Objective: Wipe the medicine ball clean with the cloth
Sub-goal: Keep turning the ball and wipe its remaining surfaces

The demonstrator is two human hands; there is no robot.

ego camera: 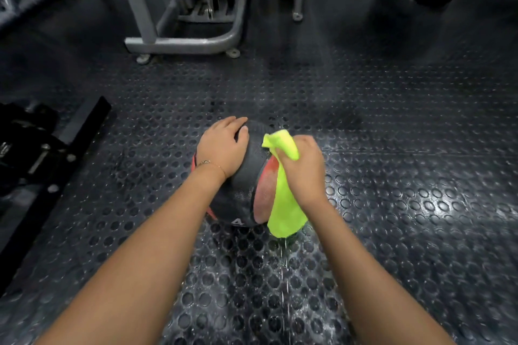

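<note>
We steady the medicine ball [246,182] and wipe.
Our left hand [221,148] presses flat, grip open, so it cannot roll; our right hand [305,173] grips the cloth [286,213].

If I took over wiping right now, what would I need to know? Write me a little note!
Left hand: lies flat on top of the medicine ball, steadying it on the studded floor.
Right hand: grips the yellow cloth, held against the ball's right side.
Done: wiping is under way; how much is clean cannot be told.
Left: wipe round the rest of the ball, underside too.
</note>
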